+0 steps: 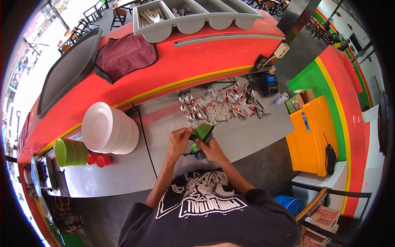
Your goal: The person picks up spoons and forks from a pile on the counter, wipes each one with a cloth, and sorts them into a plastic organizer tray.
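Over the near edge of the steel counter [164,123], my two hands are close together. A green and dark cloth [203,131] is bunched between them. My right hand [210,150] is closed around the cloth, thumb on top. My left hand [179,140] is closed in a pinch at the cloth's left side; what its fingertips hold is hidden. Just beyond my hands lies a wide pile of metal cutlery [220,105], mostly spoons and forks, some with red on the handles.
Left on the counter stand stacked white plates [119,129], green bowls [70,152] and red cups [103,160]. A grey cutlery tray [189,20], maroon cloth [125,55] and black trays [68,74] sit on the red ledge. A yellow bin [312,136] stands right.
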`<state>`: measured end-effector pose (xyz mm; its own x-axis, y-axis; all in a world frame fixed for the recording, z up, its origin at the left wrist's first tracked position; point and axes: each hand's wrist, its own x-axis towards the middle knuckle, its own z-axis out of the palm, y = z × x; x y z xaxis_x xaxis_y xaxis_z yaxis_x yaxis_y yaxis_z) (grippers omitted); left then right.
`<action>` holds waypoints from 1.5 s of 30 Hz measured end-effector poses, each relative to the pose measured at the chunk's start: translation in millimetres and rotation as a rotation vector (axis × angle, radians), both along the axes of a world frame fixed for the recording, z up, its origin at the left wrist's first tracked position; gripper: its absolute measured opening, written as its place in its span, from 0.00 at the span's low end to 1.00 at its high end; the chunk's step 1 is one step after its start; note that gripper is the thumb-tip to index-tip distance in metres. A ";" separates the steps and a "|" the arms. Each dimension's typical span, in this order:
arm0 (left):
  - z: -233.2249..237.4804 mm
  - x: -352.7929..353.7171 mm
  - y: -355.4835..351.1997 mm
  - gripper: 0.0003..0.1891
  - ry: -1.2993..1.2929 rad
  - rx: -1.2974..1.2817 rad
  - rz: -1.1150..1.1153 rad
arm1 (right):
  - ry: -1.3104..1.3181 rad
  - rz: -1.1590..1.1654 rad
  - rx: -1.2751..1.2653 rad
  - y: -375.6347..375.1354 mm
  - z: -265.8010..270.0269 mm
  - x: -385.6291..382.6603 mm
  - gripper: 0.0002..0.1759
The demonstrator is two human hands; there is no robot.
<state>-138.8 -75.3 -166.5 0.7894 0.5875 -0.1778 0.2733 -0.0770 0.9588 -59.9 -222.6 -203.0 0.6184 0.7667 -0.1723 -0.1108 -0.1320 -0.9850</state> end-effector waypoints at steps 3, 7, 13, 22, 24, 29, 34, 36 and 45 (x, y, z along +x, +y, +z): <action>1.5 13.9 8.8 0.18 -0.012 0.005 -0.187 | 0.014 -0.019 0.061 -9.5 9.1 15.4 0.09; 19.2 33.6 -0.3 0.14 -0.077 -0.092 -0.256 | 0.034 -0.032 0.131 -22.1 12.2 36.0 0.09; 34.6 59.2 -20.9 0.09 -0.044 -0.072 -0.162 | 0.042 -0.012 0.098 -36.4 12.8 64.5 0.10; 39.0 99.1 -10.8 0.10 -0.112 0.191 0.182 | -0.025 0.030 0.130 -46.9 21.1 89.9 0.11; 48.8 110.4 5.6 0.10 -0.198 0.256 0.222 | -0.013 0.017 0.160 -44.2 31.7 95.7 0.11; 126.6 140.9 59.6 0.11 -0.376 0.394 0.294 | 0.067 0.052 0.244 -29.1 62.8 119.7 0.09; 221.4 182.6 79.8 0.09 -0.334 0.578 0.224 | 0.136 0.062 0.482 9.8 114.8 156.8 0.08; 239.3 198.8 85.5 0.09 -0.306 0.623 0.216 | 0.077 0.081 0.520 27.2 142.9 172.7 0.08; 264.1 260.5 135.5 0.10 -0.394 0.633 0.093 | -0.249 0.023 0.694 87.5 201.6 227.9 0.12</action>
<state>121.7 60.2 97.6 0.6668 0.5507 0.5020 -0.0492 -0.6397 0.7671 168.0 -135.2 -1.4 0.5582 0.6618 0.5005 0.1222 0.5311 -0.8385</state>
